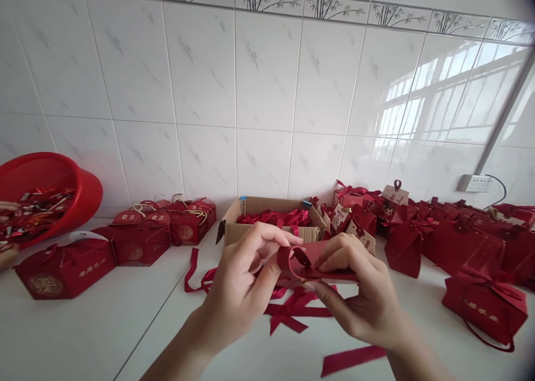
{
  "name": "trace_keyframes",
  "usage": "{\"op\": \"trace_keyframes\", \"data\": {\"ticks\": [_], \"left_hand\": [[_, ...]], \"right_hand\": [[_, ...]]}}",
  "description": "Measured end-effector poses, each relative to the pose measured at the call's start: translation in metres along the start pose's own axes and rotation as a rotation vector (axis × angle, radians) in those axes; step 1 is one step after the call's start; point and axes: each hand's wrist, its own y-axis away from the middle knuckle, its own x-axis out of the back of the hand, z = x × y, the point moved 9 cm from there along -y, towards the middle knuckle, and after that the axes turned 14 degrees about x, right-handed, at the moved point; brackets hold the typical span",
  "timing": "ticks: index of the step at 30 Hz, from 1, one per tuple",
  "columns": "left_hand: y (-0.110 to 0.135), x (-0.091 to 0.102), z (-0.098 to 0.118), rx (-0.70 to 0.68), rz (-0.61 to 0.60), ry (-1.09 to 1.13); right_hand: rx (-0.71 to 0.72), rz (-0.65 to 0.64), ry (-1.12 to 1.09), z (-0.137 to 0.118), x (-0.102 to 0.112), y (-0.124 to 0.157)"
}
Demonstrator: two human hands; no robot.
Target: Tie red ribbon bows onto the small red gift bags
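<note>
Between my two hands, above the table, is a red paper gift box (309, 253) with a curled strap or flap at its left end. My left hand (251, 281) pinches that curled end between thumb and fingers. On the right, my right hand (355, 286) grips the box's other end, fingers on top and thumb below. The fingers hide part of the box. Beneath them lie loose dark-red ribbons (288, 311), and one ribbon piece (351, 360) rests nearer to me by my right wrist.
An open cardboard box (232, 233) of red ribbons stands against the tiled wall. Red gift boxes (142, 244) sit at left, beside a tilted red basin (90, 186) of small wrapped items. Many more red boxes (451, 247) crowd the right, with one gift box (485, 308) nearer me.
</note>
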Motion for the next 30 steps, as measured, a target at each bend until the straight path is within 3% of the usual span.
{"op": "trace_keyframes", "data": {"ticks": [6, 22, 30], "left_hand": [[0.003, 0.004, 0.006, -0.005, 0.079, 0.088], [0.003, 0.004, 0.004, 0.033, 0.039, 0.047], [0.012, -0.012, 0.017, -0.069, -0.217, 0.007]], "right_hand": [[0.031, 0.034, -0.009, -0.005, 0.006, -0.002], [0.011, 0.036, -0.057, -0.006, 0.008, -0.004], [0.146, 0.128, 0.004, -0.017, 0.017, -0.007]]}}
